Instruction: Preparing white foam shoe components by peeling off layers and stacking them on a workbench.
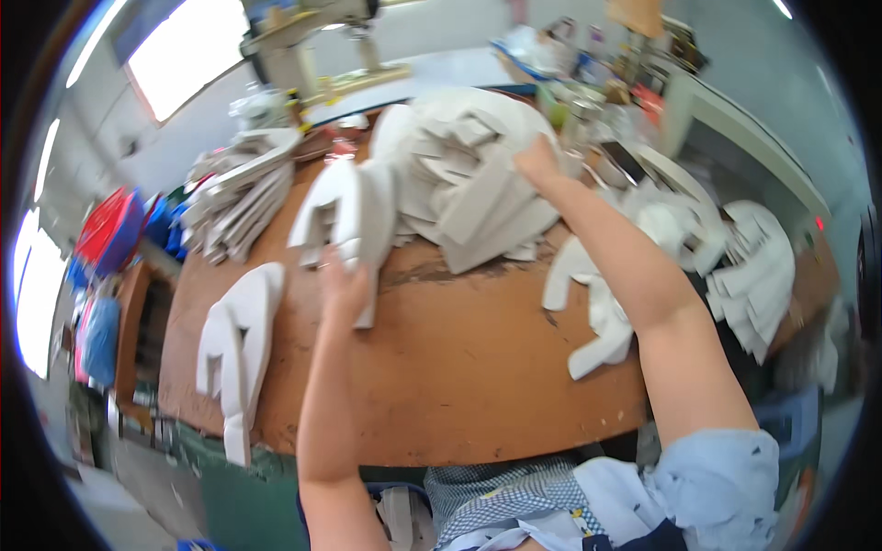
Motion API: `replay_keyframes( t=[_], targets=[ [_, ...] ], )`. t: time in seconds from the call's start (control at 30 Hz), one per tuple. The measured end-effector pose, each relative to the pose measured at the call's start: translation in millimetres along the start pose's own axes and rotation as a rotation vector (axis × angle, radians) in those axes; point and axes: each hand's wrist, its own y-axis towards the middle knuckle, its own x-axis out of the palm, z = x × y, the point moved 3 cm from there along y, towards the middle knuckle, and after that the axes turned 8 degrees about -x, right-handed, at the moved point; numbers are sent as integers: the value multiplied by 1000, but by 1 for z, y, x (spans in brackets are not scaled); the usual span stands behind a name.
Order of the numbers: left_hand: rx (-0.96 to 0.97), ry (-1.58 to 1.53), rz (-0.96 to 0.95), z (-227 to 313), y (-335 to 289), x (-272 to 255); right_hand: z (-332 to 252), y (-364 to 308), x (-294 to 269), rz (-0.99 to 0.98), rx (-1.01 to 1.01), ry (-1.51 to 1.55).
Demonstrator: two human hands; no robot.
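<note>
My left hand [344, 286] is on the lower part of a white U-shaped piece [372, 207], its fingers bent around one leg; the piece looks like foam or padded fabric. Farther right, my right hand [538, 163] grips the upper right edge of a white flat piece [480, 207] at a large heap. Its fingertips are partly hidden and blurred. Behind these lies the heap of white curved pieces [441, 110], overlapping one another. Another white U-shaped piece [241, 335] lies apart at the table's left side.
The brown table [441, 376] has a worn edge. White strips [243, 188] are stacked at the far left, and more curved pieces [753, 266] lie at right. Behind stands a sewing machine [308, 41]. A phone [623, 162] rests among clutter at the back right.
</note>
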Motion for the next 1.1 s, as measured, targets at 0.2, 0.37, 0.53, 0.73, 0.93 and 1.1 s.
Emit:
replay_keyframes(
  t=[0.2,0.37,0.53,0.73,0.93,1.1],
  targets=[
    [121,-238,232,55,-100,-99,41,-118,-104,-20,-346,-1],
    [226,23,42,100,-216,-135,94,-175,-171,-99,-56,-254],
    [122,-34,-544,108,-300,-62,104,-193,-182,-203,54,-333],
    [52,-307,-792,102,-326,-12,103,-191,-153,-284,-9,-511],
    [306,-60,-639,112,-347,-3,108,-190,-139,-158,-182,-522],
    [300,75,-663,122,-343,-9,88,-189,-140,-113,-83,-267]
  ],
)
